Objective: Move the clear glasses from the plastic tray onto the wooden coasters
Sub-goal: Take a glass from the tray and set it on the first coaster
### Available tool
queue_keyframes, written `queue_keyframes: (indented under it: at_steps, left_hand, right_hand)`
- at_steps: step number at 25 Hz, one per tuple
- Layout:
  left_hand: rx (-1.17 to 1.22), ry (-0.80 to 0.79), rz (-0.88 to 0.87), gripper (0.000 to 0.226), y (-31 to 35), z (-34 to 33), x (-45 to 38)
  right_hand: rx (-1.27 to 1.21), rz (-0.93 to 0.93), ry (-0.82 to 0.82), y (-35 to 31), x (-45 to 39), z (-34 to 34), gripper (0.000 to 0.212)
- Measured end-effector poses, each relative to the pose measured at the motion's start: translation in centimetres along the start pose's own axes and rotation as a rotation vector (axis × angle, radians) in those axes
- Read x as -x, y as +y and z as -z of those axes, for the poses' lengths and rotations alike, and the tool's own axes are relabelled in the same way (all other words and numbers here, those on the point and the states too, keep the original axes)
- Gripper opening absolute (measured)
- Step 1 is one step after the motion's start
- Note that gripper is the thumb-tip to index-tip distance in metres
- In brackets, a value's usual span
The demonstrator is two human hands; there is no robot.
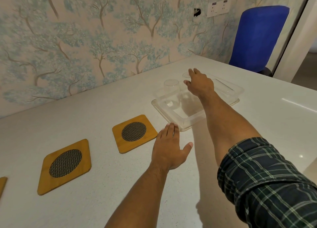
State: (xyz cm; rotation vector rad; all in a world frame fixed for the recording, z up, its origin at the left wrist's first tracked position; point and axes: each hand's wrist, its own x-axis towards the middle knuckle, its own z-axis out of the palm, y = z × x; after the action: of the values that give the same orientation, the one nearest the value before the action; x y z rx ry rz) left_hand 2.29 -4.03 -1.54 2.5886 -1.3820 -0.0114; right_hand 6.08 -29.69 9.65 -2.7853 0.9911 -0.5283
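Wallpaper printed with pale blue-green trees [85, 39] backs a speckled white countertop [103, 185], and at the far right a blue fabric chair [259, 39] stands behind the counter's corner, below a white double wall socket [218, 9]

On the far right part of the counter sits a clear rectangular plastic tray [184, 123]. Inside it, toward its left side, a clear drinking glass [171, 90] stands upright. A second clear glass [186, 75] stands farther back in the tray, mostly hidden by the right hand [199, 85]. That hand reaches out over the tray with its fingers spread and open; the fingertips are at the far glass's rim, but whether they touch it cannot be told. A rolled-up dark green plaid sleeve [267, 179] covers the upper part of that arm.

The left hand [169, 147] lies flat and open, palm down on the counter, its fingertips just beside the tray's near corner and its thumb stretched out to the right. It holds nothing.

Left of this hand lie square wooden coasters with round dark mesh centres. The nearest-to-tray coaster [134, 133] sits just left of the left hand, apart from the tray. A second wooden coaster [65, 166] lies farther left and nearer the viewer. Only the corner of a third wooden coaster [2, 185] shows at the left edge. No glass stands on any of them
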Motion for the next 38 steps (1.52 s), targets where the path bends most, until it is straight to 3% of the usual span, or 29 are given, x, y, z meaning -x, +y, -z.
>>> queue_keyframes:
  at_steps: [4,11,16,21,25,38]
  left_hand:
    - [0.002,0.002,-0.007,0.094,-0.2,-0.1,0.0]
    - [0.015,0.017,-0.015,0.097,-0.2,-0.3,0.0]
    - [0.01,0.029,-0.016,0.097,-0.2,-0.3,0.1]
    - [0.0,0.02,-0.02,0.094,-0.2,-0.2,0.0]
    - [0.012,0.013,-0.02,0.095,-0.2,-0.1,0.1]
    - [0.002,0.0,-0.017,0.093,-0.1,0.0,0.2]
  right_hand:
    - [0.038,-0.11,0.143,3.0,0.7,0.8,0.048]
    - [0.189,-0.369,-0.07,7.2,2.7,1.4,0.045]
    - [0.26,-0.358,-0.09,7.6,3.2,1.1,0.04]
    - [0.298,-0.307,-0.128,7.7,3.1,0.7,0.061]
    - [0.25,-0.292,-0.134,7.7,2.7,0.6,0.065]
    - [-0.148,-0.211,0.18,6.4,-0.7,2.5,0.074]
